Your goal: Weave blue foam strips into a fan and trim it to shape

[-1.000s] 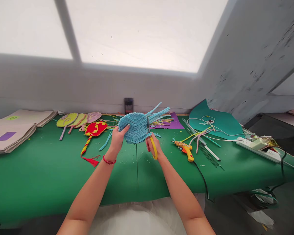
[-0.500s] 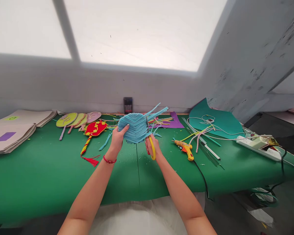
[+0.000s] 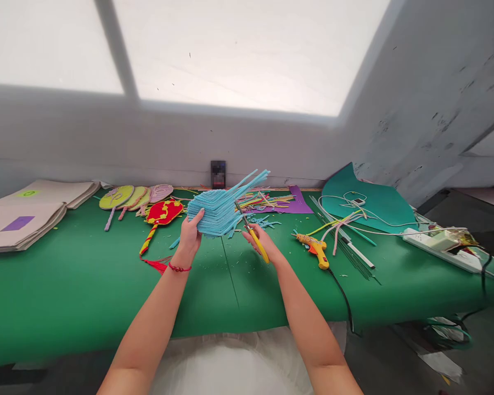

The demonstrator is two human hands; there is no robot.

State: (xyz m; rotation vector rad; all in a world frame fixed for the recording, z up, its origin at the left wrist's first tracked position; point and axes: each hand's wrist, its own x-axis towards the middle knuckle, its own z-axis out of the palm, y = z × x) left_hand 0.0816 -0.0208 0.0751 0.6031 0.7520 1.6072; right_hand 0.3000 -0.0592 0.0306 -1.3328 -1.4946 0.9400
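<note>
My left hand grips the left edge of a light-blue panel of pipe cleaners, thumb on top. The strips lie side by side in a V pattern, and long loose ends stick out to the upper right. In my right hand is a pair of yellow-handled scissors, blades pointing up and left beside the panel's right edge. Cut blue pieces lie on the table just behind the scissors.
A red fan with a tassel and several pale round fans lie to the left, near stacked boards. On the right are a yellow glue gun, thin rods, a teal sheet and a power strip.
The scissors have come away from the panel's right edge, moving slightly right and down. More cut blue pieces lie on the table. The panel has shifted a little left.
</note>
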